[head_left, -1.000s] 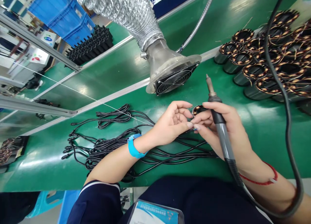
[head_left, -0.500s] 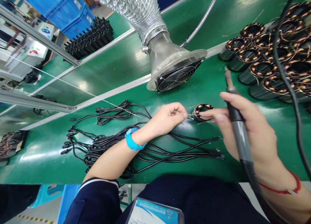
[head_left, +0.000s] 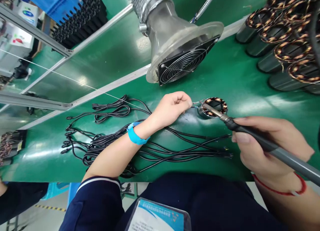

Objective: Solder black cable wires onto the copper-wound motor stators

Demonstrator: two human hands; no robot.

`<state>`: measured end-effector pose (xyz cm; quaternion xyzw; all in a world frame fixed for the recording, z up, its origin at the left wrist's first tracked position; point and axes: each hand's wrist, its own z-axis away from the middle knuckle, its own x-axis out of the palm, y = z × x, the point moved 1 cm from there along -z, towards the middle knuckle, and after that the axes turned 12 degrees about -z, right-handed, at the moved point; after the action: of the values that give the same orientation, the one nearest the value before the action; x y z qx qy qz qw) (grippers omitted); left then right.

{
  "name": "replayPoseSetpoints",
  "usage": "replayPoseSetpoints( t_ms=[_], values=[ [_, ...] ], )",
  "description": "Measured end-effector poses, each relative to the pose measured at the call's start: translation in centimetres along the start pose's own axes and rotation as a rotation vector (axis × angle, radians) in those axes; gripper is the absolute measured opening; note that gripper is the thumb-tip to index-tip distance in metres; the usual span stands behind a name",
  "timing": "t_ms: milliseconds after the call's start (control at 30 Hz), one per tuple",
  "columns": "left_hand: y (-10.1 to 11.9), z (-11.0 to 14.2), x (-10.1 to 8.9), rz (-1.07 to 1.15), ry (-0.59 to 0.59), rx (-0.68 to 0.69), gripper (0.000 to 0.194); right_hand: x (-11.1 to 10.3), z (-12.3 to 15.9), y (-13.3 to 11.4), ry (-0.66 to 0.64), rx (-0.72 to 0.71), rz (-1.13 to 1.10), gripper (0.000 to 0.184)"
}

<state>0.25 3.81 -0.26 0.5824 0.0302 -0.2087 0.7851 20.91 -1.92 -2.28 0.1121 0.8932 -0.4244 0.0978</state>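
On the bench (head_left: 252, 102), a coil (head_left: 209, 114) stands between the left hand (head_left: 173, 108) and right hand (head_left: 272, 147), wires (head_left: 196, 103) running from its left side into the left fingers. The iron (head_left: 262, 141) lies in the right hand, its tip at the coil's left rim. Cables (head_left: 107, 151) spread left of and nearer than the left hand. Beyond that hand hangs a fan (head_left: 183, 66); farther left, a crate (head_left: 58, 5). More coils (head_left: 287, 52) stand beyond the right hand.

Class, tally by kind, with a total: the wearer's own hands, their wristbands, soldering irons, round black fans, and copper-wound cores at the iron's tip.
Hands: 2, left hand and right hand
Wristbands: 2, blue band and red band
Soldering iron: 1
Fan: 1
Copper-wound core: 1
Total: 7
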Motion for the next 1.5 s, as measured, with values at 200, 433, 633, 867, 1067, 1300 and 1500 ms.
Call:
replayPoseSetpoints(
  t_ms=[200,433,633,867,1067,1300,1500],
  values=[
    [0.4,-0.1,0.0,0.016,0.005,-0.011,0.015,0.3,-0.4,-0.4,-0.048,0.0,0.009,0.016],
    [0.3,-0.2,0.0,0.021,0.005,0.004,0.016,0.1,-0.3,-0.2,-0.081,0.025,0.027,0.015],
    [0.4,-0.2,0.0,0.025,-0.007,0.003,0.017,-0.1,-0.4,-0.2,-0.085,0.036,0.043,0.014],
    [0.4,-0.2,0.0,0.022,-0.013,0.003,0.016,-0.9,-0.7,0.0,-0.145,0.046,0.086,0.014],
    [0.4,-0.2,0.1,0.012,-0.013,0.015,0.016,-0.3,-0.8,0.1,-0.113,-0.001,0.056,0.018],
    [0.1,-0.4,-0.1,0.005,-0.014,0.058,0.014,0.4,-0.7,0.7,-0.142,-0.111,-0.056,0.052],
    [-0.1,-0.3,-0.3,0.022,-0.015,0.121,0.011,0.9,-1.1,0.8,-0.061,-0.074,-0.04,0.058]
  ],
)
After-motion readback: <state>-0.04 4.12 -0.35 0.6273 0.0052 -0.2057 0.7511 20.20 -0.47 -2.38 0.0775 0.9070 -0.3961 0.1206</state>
